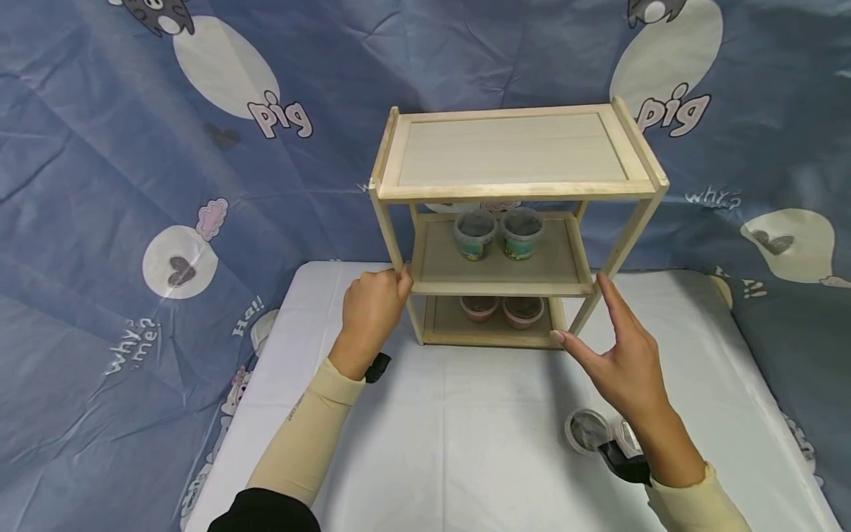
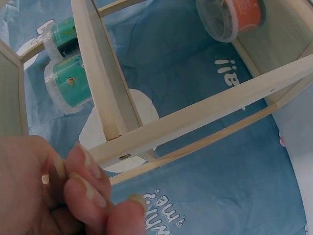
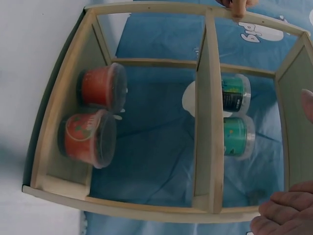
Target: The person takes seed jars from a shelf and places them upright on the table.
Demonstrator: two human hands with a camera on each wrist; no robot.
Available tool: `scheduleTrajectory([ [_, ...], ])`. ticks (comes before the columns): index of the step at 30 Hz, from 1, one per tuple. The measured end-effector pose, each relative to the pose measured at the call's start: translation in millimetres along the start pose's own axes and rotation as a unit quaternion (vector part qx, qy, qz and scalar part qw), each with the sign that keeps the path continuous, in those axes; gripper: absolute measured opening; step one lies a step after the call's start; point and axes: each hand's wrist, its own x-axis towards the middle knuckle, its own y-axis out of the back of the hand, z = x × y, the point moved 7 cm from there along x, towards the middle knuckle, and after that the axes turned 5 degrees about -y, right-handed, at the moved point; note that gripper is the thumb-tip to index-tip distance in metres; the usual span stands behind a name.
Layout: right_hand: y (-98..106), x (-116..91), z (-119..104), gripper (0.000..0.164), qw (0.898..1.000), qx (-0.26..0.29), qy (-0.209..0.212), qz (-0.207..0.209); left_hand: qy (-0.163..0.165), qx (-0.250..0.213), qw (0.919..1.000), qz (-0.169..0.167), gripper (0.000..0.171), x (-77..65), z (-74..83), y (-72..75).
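Meanwhile, the left hand gripped the left post of the pale wooden three-tier rack, and the right hand was spread wide beside its right post.

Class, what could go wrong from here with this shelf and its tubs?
The left grip holds one post, while the right grip is spread; pulling might tilt the shelf. The green tubs stand side by side on the middle board and could slide. The right wrist strap appears close to loose tubs on the table; a low sweep might bump them.
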Motion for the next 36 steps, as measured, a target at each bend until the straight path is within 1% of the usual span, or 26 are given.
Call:
scheduleTrajectory([
  [9,-4,11,-4,0.104,1.0,0.005,0.0,0.002,-0.003,0.003,0.9999,0.01,0.059,-0.3,-0.5,1.3],
  [19,-11,21,-7,0.102,1.0,0.007,-0.006,-0.008,-0.001,0.004,1.0,0.005,0.059,-0.8,0.1,1.6],
  [26,-16,27,-10,0.101,1.0,0.015,0.001,-0.007,-0.004,0.006,0.9999,0.008,0.058,-0.8,1.2,1.3],
  [29,-20,31,-11,0.101,1.0,0.019,0.0,-0.009,-0.002,0.008,0.9999,0.009,0.058,-0.6,0.9,1.9],
  [36,-34,45,-8,0.097,1.0,0.019,0.005,-0.003,0.003,0.01,0.9999,0.007,0.058,-1.0,-0.4,2.2],
])
